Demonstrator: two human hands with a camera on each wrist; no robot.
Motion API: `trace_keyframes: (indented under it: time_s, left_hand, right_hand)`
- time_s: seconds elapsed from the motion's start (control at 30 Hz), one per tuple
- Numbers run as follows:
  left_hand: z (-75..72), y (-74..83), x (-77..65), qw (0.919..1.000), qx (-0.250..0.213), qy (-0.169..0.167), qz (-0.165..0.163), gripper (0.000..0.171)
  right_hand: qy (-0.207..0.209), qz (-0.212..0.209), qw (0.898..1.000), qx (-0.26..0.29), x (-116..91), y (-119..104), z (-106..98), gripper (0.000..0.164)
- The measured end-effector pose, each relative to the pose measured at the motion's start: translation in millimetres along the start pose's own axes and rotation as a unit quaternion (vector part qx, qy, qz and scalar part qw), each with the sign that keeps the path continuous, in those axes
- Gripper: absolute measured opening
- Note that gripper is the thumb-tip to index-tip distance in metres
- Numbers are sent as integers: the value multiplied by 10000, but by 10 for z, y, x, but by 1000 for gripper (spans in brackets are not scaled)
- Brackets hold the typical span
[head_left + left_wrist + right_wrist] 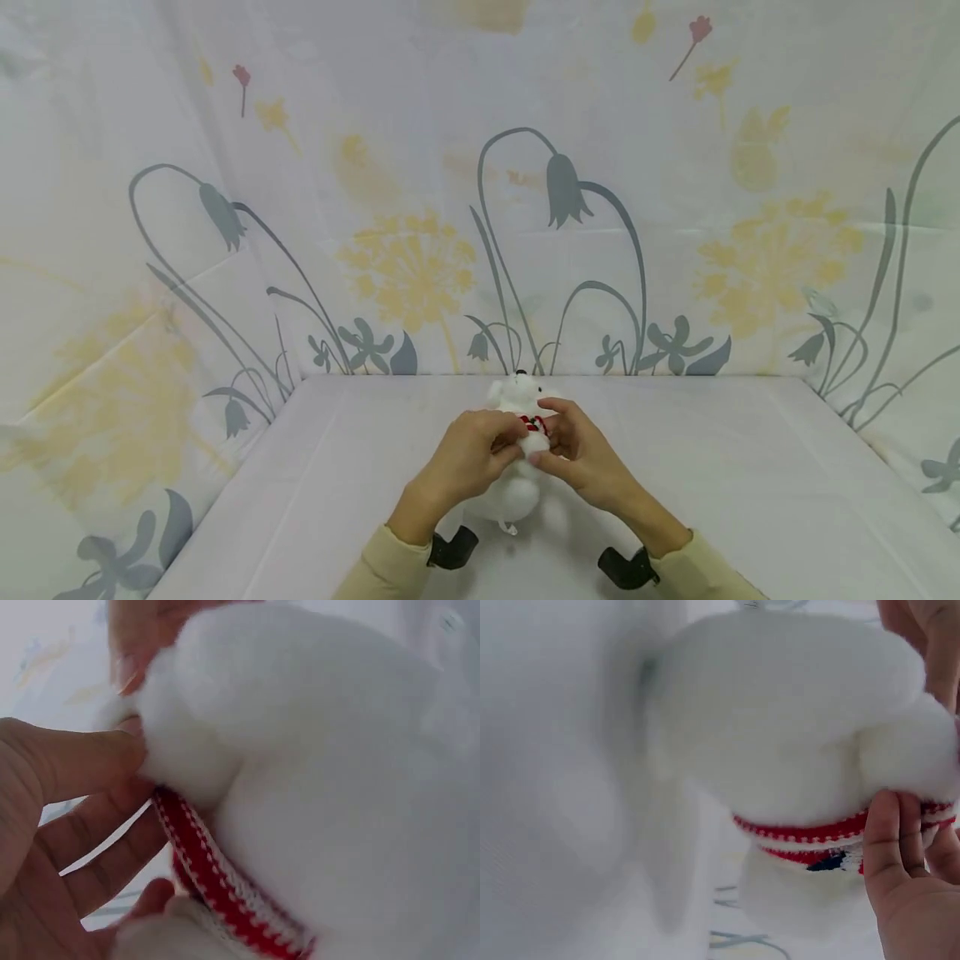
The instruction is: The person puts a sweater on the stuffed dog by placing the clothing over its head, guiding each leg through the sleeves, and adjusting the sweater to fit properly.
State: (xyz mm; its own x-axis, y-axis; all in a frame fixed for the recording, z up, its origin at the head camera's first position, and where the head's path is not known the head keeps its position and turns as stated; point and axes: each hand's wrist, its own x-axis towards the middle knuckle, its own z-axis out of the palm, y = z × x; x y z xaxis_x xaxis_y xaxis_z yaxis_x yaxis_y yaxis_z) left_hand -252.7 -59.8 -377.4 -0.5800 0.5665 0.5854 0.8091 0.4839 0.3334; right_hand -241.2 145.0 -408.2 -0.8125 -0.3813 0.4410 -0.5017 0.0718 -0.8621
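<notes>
A white plush bear [513, 492] sits upright on the white table, its dark nose tipped up and a small tag near its base. Around its neck or chest runs a red and white knitted scarf [810, 831] with a dark blue patch. My left hand [468, 454] grips the bear from the left; in the left wrist view its thumb lies on a white limb, its fingers behind the scarf's edge. From the other side my right hand [588, 458] holds the bear, two fingertips [885, 817] on the scarf in the right wrist view. The bear's front is partly hidden behind both hands.
The white table [337, 467] runs back to a floral-printed curtain [420, 167], which also hangs at both sides. Black wrist mounts [453, 548] show at both sleeve cuffs, close to the bear's base.
</notes>
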Motion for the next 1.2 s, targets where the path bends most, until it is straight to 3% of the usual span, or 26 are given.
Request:
trace_keyframes:
  time_s: [0.13, 0.23, 0.43, 0.57, 0.67, 0.8, 0.93, 1.2]
  left_hand:
    - [62, 22, -6, 9957, -914, 116, 30, 15]
    - [119, 43, -4, 9925, -1193, 206, 183, 13]
    - [206, 59, -4, 9924, -1088, 472, 338, 15]
    - [217, 77, 3, 9939, -914, 538, 309, 24]
    - [207, 103, 9, 9949, -921, 361, 193, 43]
    - [195, 130, 0, 9942, -1068, -130, -37, 59]
    - [178, 138, -6, 9935, -1030, -429, -217, 57]
    - [170, 127, 14, 9967, -481, -578, -318, 48]
  right_hand:
    - [-239, -229, 9986, -415, 1, -105, -113, 61]
    - [-424, -226, 9954, -831, -5, -160, -183, 60]
    - [-567, -116, 9946, -862, -1, -174, -211, 40]
    - [-523, -146, 9955, -772, -5, -162, -207, 36]
    - [-575, -140, 9947, -836, -20, -169, -214, 35]
    - [-679, -82, 9927, -996, -45, -198, -224, 34]
    - [-748, -82, 9912, -1093, -48, -217, -223, 33]
    - [-873, -167, 9897, -1121, -29, -199, -232, 29]
